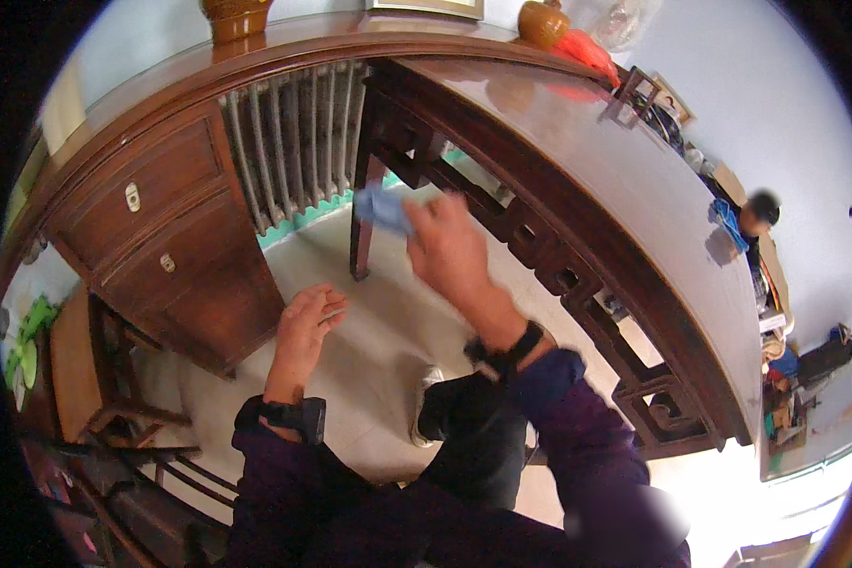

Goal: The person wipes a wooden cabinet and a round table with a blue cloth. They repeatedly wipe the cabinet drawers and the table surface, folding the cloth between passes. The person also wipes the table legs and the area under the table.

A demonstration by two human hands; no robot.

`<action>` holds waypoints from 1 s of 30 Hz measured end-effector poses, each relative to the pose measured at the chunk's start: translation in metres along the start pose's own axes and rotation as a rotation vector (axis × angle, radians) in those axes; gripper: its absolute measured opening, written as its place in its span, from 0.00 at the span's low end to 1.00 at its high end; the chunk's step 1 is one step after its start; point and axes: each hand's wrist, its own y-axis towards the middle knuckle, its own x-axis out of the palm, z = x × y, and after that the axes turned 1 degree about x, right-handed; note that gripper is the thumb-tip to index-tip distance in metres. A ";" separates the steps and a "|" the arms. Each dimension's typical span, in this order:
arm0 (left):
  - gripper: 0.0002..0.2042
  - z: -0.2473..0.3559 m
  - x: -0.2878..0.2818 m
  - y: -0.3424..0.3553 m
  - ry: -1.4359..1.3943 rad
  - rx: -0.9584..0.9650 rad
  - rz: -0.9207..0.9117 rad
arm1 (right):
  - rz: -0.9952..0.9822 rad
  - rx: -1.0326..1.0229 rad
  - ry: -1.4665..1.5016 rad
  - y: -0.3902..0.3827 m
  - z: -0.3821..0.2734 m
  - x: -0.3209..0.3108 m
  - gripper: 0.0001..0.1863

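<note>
My right hand (448,248) is raised in front of the carved table's end, its fingers closed on a folded blue cloth (382,208). The cloth is smeared by motion and sticks out to the left of the fingers, apart from the furniture. Lower and to the left, my left hand (310,318) hangs over the floor with its fingers loosely bent and partly apart. Nothing that it grips can be made out. A dark band circles each wrist. The dark wooden table (577,123) with a carved, pierced apron stands to the right of both hands.
A dark wooden cabinet (151,237) with drawers stands left, beside a grey radiator (298,142). A wooden stool (76,364) is at lower left. Brown pots (542,24) and a red bag (585,52) sit at the back. Clutter lines the table's far edge.
</note>
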 end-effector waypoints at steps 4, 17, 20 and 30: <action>0.10 -0.005 -0.013 0.001 0.010 -0.190 0.002 | 0.201 -0.098 -0.315 0.079 0.025 -0.030 0.20; 0.08 0.000 -0.025 -0.007 0.134 -0.189 -0.014 | -0.041 -0.027 -0.707 0.016 0.035 -0.124 0.09; 0.08 -0.002 -0.028 -0.008 0.166 -0.173 0.010 | -0.065 0.004 -0.746 -0.018 0.032 -0.158 0.14; 0.08 -0.013 -0.038 -0.003 0.224 -0.142 -0.010 | -0.009 0.220 -0.856 -0.149 0.024 -0.259 0.21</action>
